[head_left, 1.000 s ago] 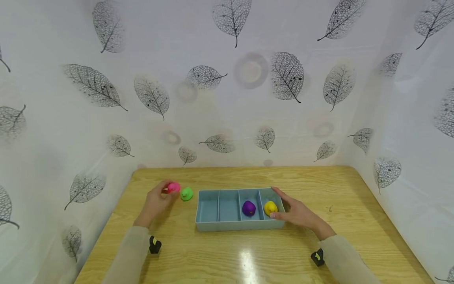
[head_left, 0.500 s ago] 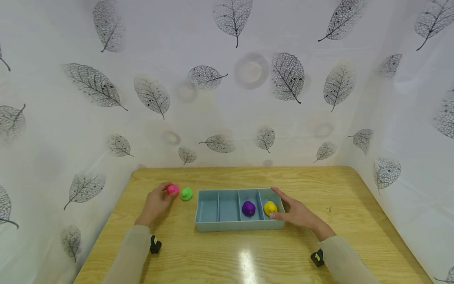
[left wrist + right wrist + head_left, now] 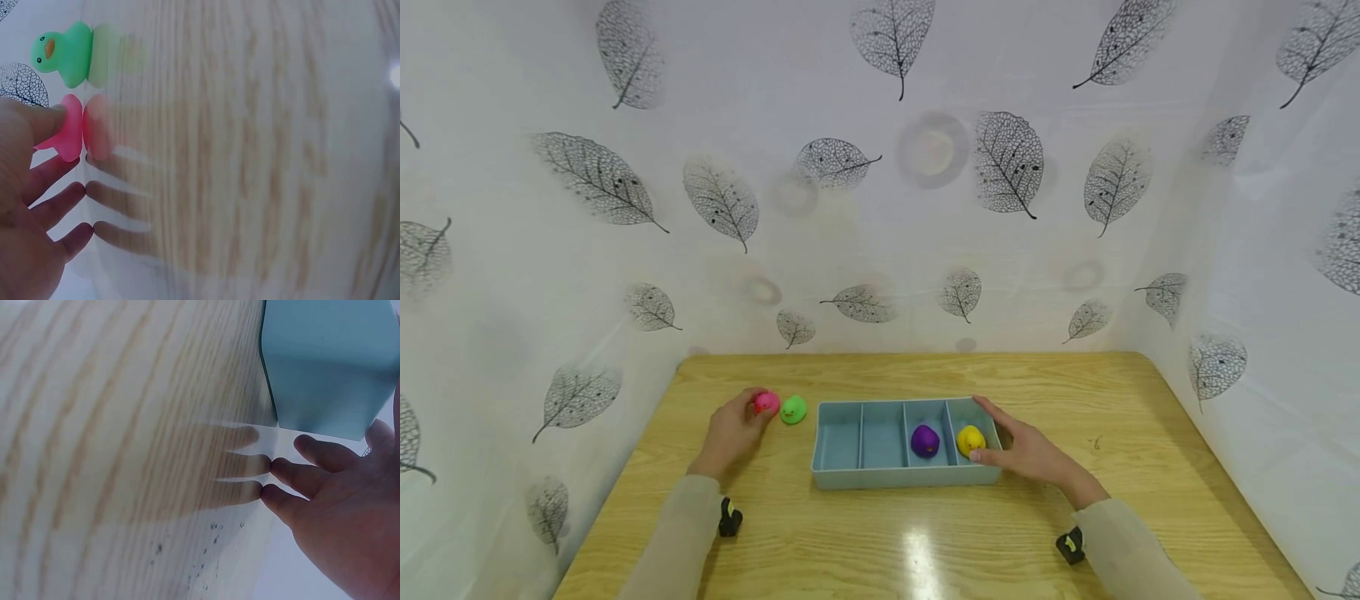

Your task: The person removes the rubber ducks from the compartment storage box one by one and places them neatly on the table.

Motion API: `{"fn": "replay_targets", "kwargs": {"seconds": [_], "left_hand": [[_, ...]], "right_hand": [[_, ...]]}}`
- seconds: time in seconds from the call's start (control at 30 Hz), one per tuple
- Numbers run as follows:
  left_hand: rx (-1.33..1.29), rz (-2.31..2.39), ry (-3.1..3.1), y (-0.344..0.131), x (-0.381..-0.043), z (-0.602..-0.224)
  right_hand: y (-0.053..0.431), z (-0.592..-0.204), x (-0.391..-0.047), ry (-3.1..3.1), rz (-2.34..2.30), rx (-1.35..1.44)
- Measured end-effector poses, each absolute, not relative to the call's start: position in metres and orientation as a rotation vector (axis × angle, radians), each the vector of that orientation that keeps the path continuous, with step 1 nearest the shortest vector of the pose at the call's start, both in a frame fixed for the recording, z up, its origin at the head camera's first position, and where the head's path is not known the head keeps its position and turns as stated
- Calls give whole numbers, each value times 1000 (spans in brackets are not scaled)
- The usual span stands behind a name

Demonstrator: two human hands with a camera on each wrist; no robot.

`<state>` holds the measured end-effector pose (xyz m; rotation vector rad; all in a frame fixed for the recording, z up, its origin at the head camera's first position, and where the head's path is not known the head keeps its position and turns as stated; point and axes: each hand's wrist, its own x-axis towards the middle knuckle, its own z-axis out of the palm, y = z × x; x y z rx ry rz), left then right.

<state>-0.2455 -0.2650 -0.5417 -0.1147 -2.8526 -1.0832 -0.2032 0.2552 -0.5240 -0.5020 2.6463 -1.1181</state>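
In the head view, my left hand (image 3: 732, 429) pinches a pink rubber duck (image 3: 767, 403) at the table's back left. The left wrist view shows the duck's base at the tabletop, with the other fingertips touching the wood. Close on its right stands a green rubber duck (image 3: 793, 409). A blue-grey box (image 3: 910, 477) with several compartments lies mid-table. It holds a purple duck (image 3: 925, 441) in one compartment and a yellow duck (image 3: 971, 439) in the rightmost. My right hand (image 3: 1030, 450) rests at the box's right end, fingers extended, thumb over the rim near the yellow duck.
The wooden table (image 3: 820, 542) runs up to a pale curtain (image 3: 880, 233) with leaf prints at the back and sides. Black clip-like pieces (image 3: 730, 517) show beside both sleeves. The two left compartments of the box hold nothing.
My left hand and the pink duck have shifted slightly lower in the head view, toward me. The right hand, the box and the other ducks stay practically where they were.
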Motion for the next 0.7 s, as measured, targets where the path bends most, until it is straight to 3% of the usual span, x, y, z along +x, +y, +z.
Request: {"fn": "replay_targets", "kwargs": {"seconds": [0.7], "left_hand": [[-110,-1086,-2852,-269,-245,-544]], "right_hand": [[254,-522,-202,2664,-1095,-494]]}}
